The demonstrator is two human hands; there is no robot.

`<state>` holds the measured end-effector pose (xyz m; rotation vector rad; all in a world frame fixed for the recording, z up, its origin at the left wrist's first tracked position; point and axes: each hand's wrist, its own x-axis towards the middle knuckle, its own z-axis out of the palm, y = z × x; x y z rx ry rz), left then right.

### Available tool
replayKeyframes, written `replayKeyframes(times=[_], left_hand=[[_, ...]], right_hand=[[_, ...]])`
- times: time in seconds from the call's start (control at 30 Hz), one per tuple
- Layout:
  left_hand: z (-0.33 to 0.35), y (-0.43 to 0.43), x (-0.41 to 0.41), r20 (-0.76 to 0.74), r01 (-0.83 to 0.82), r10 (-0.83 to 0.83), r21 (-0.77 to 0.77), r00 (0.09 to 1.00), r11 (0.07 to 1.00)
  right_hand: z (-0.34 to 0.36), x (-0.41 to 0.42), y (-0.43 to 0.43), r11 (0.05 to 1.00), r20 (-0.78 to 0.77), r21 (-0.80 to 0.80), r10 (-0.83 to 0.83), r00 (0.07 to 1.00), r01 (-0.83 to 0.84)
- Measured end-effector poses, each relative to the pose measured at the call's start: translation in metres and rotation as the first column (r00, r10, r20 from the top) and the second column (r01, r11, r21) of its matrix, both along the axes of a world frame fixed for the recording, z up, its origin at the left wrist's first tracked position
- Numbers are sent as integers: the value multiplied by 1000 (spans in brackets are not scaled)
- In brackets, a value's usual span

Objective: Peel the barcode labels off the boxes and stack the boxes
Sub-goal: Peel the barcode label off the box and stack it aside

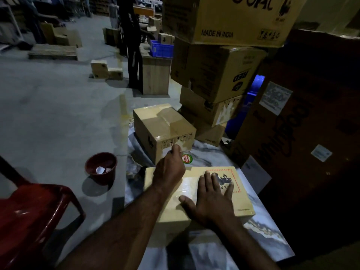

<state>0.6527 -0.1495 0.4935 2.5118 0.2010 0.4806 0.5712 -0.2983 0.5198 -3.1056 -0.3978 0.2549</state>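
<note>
Left hand point(169, 168) pinching label point(165, 152) on far-edge box point(163, 125), right hand point(212, 197) lying spread flat on nearer box point(243, 205), both sitting on marbled table point(268, 236).

Bare left hand point(169, 168), right hand point(213, 199)

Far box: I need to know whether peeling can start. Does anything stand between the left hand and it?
Nothing visible does. The left hand touches the far box on its near face; the near box lies under the forearm, not between them.
</note>
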Motion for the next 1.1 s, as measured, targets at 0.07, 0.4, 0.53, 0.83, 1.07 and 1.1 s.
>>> replayKeyframes(times=[0.07, 0.4, 0.53, 0.83, 1.07, 1.1], left_hand=[[1, 1, 0, 12, 3, -3, 18, 1000, 1000], [0, -2, 2, -5, -66, 66, 69, 998, 995], [-1, 0, 4, 45, -122, 120, 53, 992, 991], [0, 7, 4, 105, -37, 43, -60, 994, 998], [9, 12, 6, -17, -34, 31, -134, 999, 990], [9, 11, 5, -9, -35, 34, -147, 999, 989]], right_hand=[[-1, 14, 8, 1000, 5, -25, 12, 1000, -12], [-5, -12, 35, 945, 34, 72, 317, 948, -319], [-17, -52, 21, 917, 46, 16, 397, 917, -398], [-9, -42, 48, 969, 48, 49, 242, 969, -244], [-5, 10, 51, 974, -2, 10, 224, 975, -224], [-4, 17, 48, 978, -4, 2, 207, 978, -207]])
